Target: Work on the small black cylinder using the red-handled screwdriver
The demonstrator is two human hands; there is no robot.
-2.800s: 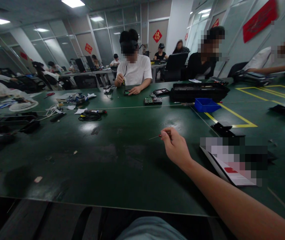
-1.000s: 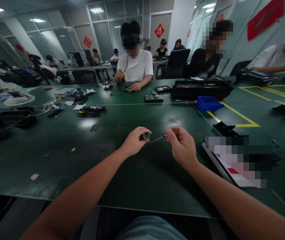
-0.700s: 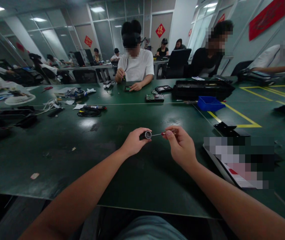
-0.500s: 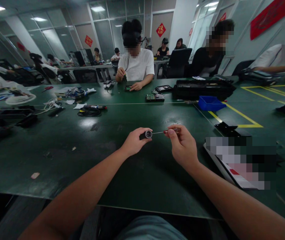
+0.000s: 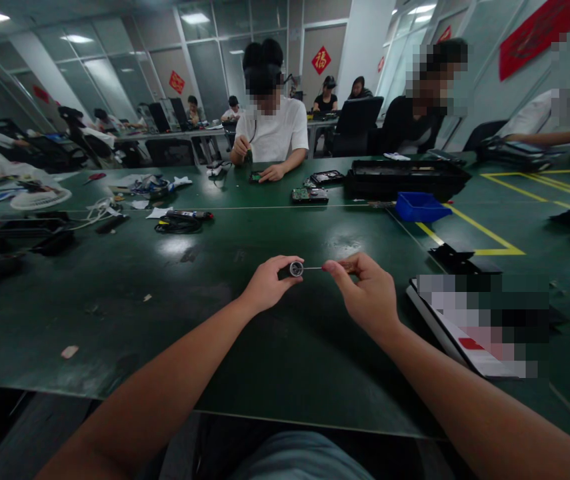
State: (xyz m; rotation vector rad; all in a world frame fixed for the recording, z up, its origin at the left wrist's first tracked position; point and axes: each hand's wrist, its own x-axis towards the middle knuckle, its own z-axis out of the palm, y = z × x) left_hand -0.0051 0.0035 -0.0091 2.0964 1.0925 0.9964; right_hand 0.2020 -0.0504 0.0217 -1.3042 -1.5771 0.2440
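My left hand (image 5: 267,285) is closed round a small black cylindrical part (image 5: 295,269) with a silvery round end, held just above the dark green table (image 5: 205,313). My right hand (image 5: 367,293) pinches a thin screwdriver (image 5: 317,268) with a reddish handle. The screwdriver lies level, and its metal tip meets the round end of the part. Both forearms reach in from the lower edge of the head view.
A flat white-edged item (image 5: 469,333) lies right of my right hand. Farther off sit a blue bin (image 5: 419,207), a long black case (image 5: 405,179), a coil of black cable (image 5: 179,223) and circuit boards (image 5: 309,195). Other people sit at the far side and right.
My left hand came up from the left edge with the small part and met my right hand. The screwdriver tip then closed the gap and now touches the part's end.
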